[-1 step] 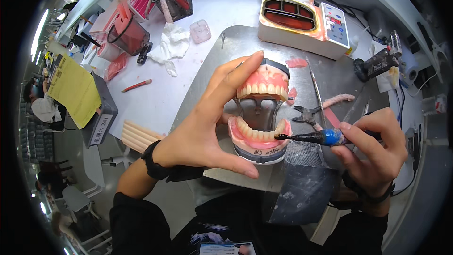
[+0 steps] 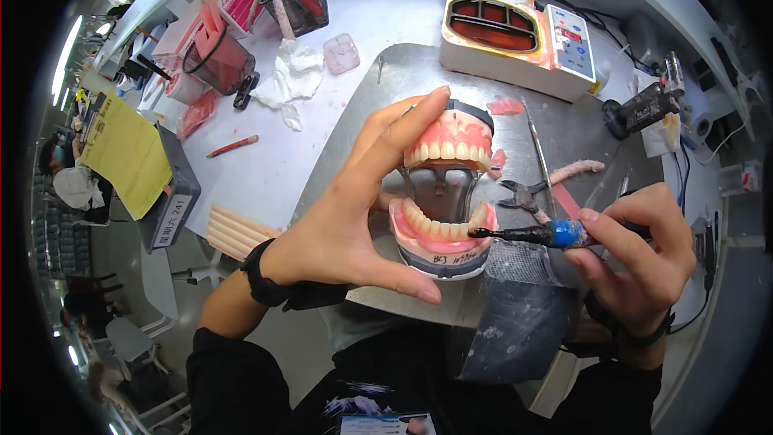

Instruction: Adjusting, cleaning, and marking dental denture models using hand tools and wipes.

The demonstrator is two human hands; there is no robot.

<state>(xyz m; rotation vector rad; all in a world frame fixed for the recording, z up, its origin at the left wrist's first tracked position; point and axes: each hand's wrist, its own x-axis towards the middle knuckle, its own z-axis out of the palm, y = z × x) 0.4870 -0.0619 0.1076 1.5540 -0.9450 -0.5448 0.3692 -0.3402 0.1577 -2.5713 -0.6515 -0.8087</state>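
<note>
My left hand (image 2: 362, 201) is wrapped round a hinged dental articulator (image 2: 441, 185), held opened out. Its upper part bears a pink wax denture (image 2: 448, 141) with a row of cream teeth. Below, a lower denture (image 2: 419, 234) in pink wax sits on a pale cast with a dark base. My right hand (image 2: 640, 258) is closed in a pen grip on an electric wax pen (image 2: 568, 234) with a blue collar and a blackened shaft. The pen's dark tip is at the lower teeth on the right side; whether it touches them I cannot tell.
Beyond my hands stands a wax heater (image 2: 515, 64) with red wax in its wells. On the metal board (image 2: 354, 129) lie pliers (image 2: 523, 196), a thin metal tool (image 2: 538, 145) and pink wax scraps (image 2: 505, 107). Tissue (image 2: 294, 76), a red pencil (image 2: 233, 146) and a pen holder (image 2: 298, 8) are farther left.
</note>
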